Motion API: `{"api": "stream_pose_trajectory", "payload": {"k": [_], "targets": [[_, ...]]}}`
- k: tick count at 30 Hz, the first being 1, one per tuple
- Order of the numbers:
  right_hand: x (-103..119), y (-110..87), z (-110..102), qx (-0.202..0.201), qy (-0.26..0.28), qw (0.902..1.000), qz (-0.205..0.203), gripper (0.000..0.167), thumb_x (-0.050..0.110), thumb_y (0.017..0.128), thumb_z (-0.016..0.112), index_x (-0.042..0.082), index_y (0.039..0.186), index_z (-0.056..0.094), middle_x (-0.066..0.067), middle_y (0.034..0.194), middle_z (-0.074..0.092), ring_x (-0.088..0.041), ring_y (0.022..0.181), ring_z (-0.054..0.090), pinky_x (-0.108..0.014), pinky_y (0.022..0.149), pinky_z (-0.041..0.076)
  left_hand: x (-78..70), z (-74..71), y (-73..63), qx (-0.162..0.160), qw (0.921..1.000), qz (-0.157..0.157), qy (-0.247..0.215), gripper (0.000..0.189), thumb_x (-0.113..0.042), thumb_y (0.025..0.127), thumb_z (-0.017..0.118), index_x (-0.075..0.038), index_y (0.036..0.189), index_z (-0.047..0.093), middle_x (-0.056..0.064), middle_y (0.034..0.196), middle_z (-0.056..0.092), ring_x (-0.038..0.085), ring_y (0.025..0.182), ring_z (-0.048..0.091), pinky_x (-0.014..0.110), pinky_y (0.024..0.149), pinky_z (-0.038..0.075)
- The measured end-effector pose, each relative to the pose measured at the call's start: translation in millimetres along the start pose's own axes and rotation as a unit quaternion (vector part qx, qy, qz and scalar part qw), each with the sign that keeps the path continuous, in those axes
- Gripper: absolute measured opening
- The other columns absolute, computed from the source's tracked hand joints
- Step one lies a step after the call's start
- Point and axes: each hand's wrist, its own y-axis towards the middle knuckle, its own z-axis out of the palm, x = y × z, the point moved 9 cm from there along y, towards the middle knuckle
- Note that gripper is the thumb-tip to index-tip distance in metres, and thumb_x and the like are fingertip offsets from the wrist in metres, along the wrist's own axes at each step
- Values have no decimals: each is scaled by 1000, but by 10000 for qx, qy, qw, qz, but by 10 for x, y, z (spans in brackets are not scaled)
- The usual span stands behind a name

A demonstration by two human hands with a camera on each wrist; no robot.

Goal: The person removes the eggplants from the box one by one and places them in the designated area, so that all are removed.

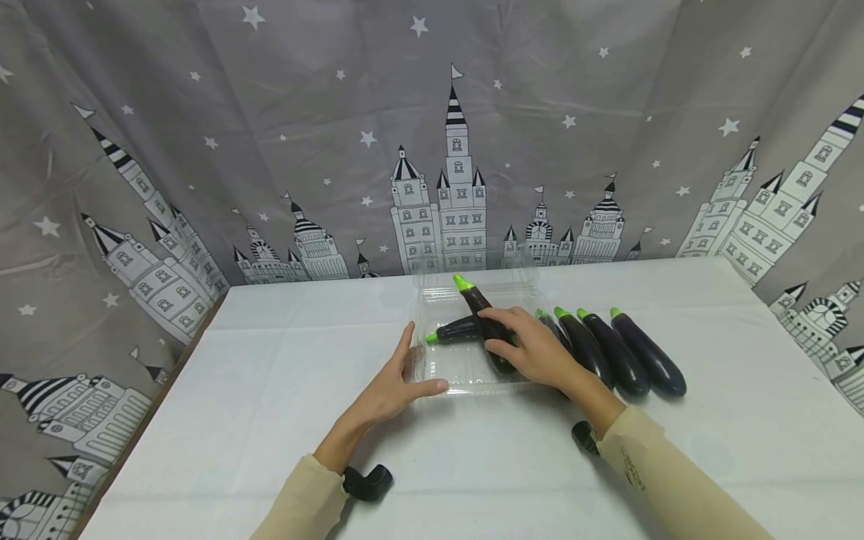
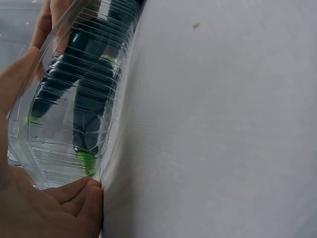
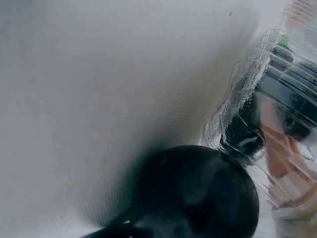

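My right hand (image 1: 529, 349) grips a dark purple eggplant (image 1: 475, 300) with a bright green stem. That eggplant lies slanted in the clear plastic container (image 1: 452, 367), across a second eggplant (image 1: 457, 330) lying sideways inside. My left hand (image 1: 391, 386) rests at the container's front left corner, fingers along the left side and thumb along the front rim. Through the ridged wall in the left wrist view, both eggplants show dark, one with its green stem (image 2: 86, 161) low near my fingers. In the right wrist view my right fingers (image 3: 277, 139) appear behind the plastic.
Several more eggplants (image 1: 649, 356) lie side by side on the white tablecloth (image 1: 270, 390), just right of the container and partly behind my right forearm. A grey curtain (image 1: 324, 90) printed with castles and stars hangs behind the table. Black wrist cameras (image 1: 367, 482) sit under my sleeves.
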Motion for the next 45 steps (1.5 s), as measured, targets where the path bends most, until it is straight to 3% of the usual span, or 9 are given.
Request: {"api": "stream_pose_trajectory", "payload": {"k": [10,19,27,36,45], "targets": [[-55,5,-32,-130,243,9991,336,59,17,88,74,13,143,52,-15,120,57,-34,108,59,-51,87,50,-5,1,-5,0,10000,-14,5,117,-42,79,82,-26,160,-2,21,161,14,37,148,10,59,115,9],[-65,-7,-54,-200,546,9978,331,60,15,87,75,10,142,51,-17,136,52,-36,109,60,-51,88,51,-19,8,-8,16,10000,14,0,119,-42,79,82,-24,160,-3,20,162,12,37,148,8,59,115,7],[-73,-28,-100,-399,848,9951,314,60,12,86,76,10,141,52,-17,133,54,-35,103,61,-41,74,55,-23,6,2,-2,10000,75,62,118,-41,79,82,-23,160,-3,21,162,12,37,148,10,60,115,9],[-81,-56,-120,-546,1118,9919,275,59,12,87,75,9,141,52,-17,132,54,-34,100,61,-38,76,55,-1,5,-1,-27,9999,42,107,119,-43,78,82,-24,160,-2,19,162,12,37,148,10,59,115,9],[-86,-101,-259,-1281,1318,9825,286,56,16,85,78,12,138,57,-12,125,56,-32,106,61,-39,77,57,-14,-12,1,-76,9998,93,166,119,-42,78,82,-22,160,-1,20,162,12,37,147,12,59,115,11]]}}
